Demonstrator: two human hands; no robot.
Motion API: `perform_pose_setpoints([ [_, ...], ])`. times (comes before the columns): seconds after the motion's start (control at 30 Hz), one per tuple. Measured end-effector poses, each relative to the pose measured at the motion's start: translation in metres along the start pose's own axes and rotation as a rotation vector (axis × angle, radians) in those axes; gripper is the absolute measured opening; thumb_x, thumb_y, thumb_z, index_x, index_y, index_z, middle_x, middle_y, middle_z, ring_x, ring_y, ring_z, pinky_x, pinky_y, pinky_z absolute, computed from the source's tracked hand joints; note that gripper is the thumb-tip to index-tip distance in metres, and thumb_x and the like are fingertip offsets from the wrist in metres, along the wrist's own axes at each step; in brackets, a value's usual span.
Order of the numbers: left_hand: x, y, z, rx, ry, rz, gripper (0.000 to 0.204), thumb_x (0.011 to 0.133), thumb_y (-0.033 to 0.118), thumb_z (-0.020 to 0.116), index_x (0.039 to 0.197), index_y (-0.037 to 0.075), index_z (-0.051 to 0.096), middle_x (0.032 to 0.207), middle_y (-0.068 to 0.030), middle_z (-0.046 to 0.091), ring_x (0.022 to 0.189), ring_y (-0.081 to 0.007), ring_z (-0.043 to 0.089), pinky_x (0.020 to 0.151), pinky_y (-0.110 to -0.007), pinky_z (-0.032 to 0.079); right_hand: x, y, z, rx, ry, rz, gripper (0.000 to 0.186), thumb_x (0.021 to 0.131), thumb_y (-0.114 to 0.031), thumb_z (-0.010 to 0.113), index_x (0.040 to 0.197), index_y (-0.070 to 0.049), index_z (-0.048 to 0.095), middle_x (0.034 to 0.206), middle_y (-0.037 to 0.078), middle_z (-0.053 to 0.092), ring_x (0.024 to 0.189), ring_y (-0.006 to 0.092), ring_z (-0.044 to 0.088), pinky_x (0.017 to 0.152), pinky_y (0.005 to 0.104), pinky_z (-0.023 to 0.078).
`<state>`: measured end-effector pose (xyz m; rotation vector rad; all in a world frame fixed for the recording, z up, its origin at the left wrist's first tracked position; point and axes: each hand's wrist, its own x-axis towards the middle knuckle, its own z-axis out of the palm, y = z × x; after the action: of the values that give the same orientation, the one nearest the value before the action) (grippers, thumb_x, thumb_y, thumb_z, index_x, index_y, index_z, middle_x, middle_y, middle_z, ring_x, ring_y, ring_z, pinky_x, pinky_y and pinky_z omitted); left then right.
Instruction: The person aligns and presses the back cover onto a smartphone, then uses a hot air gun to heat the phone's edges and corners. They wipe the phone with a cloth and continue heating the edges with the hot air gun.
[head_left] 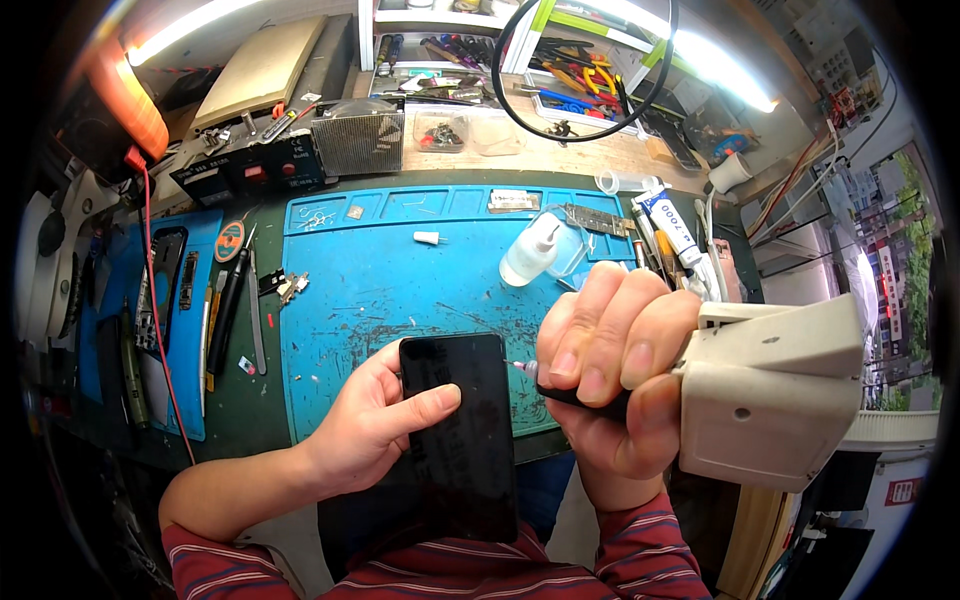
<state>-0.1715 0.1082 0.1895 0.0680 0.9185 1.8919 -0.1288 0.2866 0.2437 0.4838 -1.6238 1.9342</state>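
My left hand (385, 410) holds a black smartphone (460, 440) upright, its thumb pressed on the dark glossy screen. In my right hand (615, 365) is a bulky beige glue gun (770, 400), the fingers wrapped round its black front part. A thin, pale nozzle (526, 368) sticks out from that grip toward the phone's upper right edge; I cannot tell whether its tip touches. Just beyond my right hand stands a clear squeeze bottle (530, 252) with a spout. A small white cap (430, 238) lies farther off on the blue work mat (370, 270).
Tweezers (258, 320), a craft knife (228, 315) and phone parts (160, 290) lie at the left. A blue-white glue tube (672, 230) rests at the right, near a lidless clear dish (575, 245). Trays of pliers (600, 85) stand behind, under a black ring (497, 70).
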Motion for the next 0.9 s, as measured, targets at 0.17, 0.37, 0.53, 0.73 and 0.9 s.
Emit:
perform_pose_setpoints([
  [0.17, 0.0003, 0.0006, 0.0000, 0.003, -0.003, 0.001, 0.045, 0.090, 0.007, 0.061, 0.129, 0.000, 0.039, 0.120, -0.0125, 0.057, 0.107, -0.0188, 0.059, 0.090, -0.034, 0.051, 0.0008, 0.0007, -0.0003, 0.011, -0.008, -0.002, 0.027, 0.089, -0.034, 0.061, 0.084, -0.014, 0.044, 0.074, -0.001, 0.048, 0.071, 0.0115, 0.049, 0.057, 0.0244, 0.044],
  [0.37, -0.0008, 0.0026, 0.0021, 0.022, -0.004, -0.001, 0.041, 0.090, 0.010, 0.061, 0.125, 0.001, 0.041, 0.122, -0.0133, 0.056, 0.111, -0.0202, 0.058, 0.095, -0.037, 0.048, 0.0003, 0.0010, 0.0015, 0.031, 0.009, 0.002, 0.028, 0.089, -0.033, 0.062, 0.083, -0.013, 0.044, 0.074, -0.001, 0.048, 0.071, 0.0116, 0.049, 0.057, 0.0240, 0.044],
  [0.53, -0.0001, 0.0019, 0.0016, 0.010, 0.002, -0.003, 0.044, 0.090, 0.009, 0.061, 0.127, 0.001, 0.040, 0.120, -0.0123, 0.057, 0.107, -0.0193, 0.059, 0.091, -0.035, 0.050, 0.0001, 0.0010, 0.0022, 0.030, 0.015, -0.005, 0.028, 0.088, -0.033, 0.063, 0.083, -0.013, 0.044, 0.073, -0.001, 0.048, 0.070, 0.0118, 0.049, 0.056, 0.0242, 0.044],
  [0.73, 0.0002, 0.0019, 0.0020, 0.006, 0.009, 0.003, 0.045, 0.090, 0.008, 0.062, 0.129, 0.001, 0.039, 0.119, -0.0116, 0.057, 0.106, -0.0186, 0.060, 0.089, -0.034, 0.051, -0.0009, 0.0022, 0.0008, 0.047, 0.000, -0.008, 0.028, 0.088, -0.033, 0.063, 0.083, -0.013, 0.044, 0.073, -0.001, 0.048, 0.070, 0.0119, 0.049, 0.056, 0.0244, 0.044],
  [0.9, 0.0006, 0.0019, 0.0016, 0.004, 0.003, 0.003, 0.044, 0.090, 0.009, 0.061, 0.128, 0.001, 0.040, 0.120, -0.0119, 0.057, 0.108, -0.0191, 0.059, 0.092, -0.035, 0.050, -0.0012, 0.0036, -0.0006, 0.055, -0.012, -0.014, 0.028, 0.088, -0.032, 0.063, 0.083, -0.013, 0.045, 0.073, -0.001, 0.049, 0.070, 0.0118, 0.049, 0.056, 0.0244, 0.044],
])
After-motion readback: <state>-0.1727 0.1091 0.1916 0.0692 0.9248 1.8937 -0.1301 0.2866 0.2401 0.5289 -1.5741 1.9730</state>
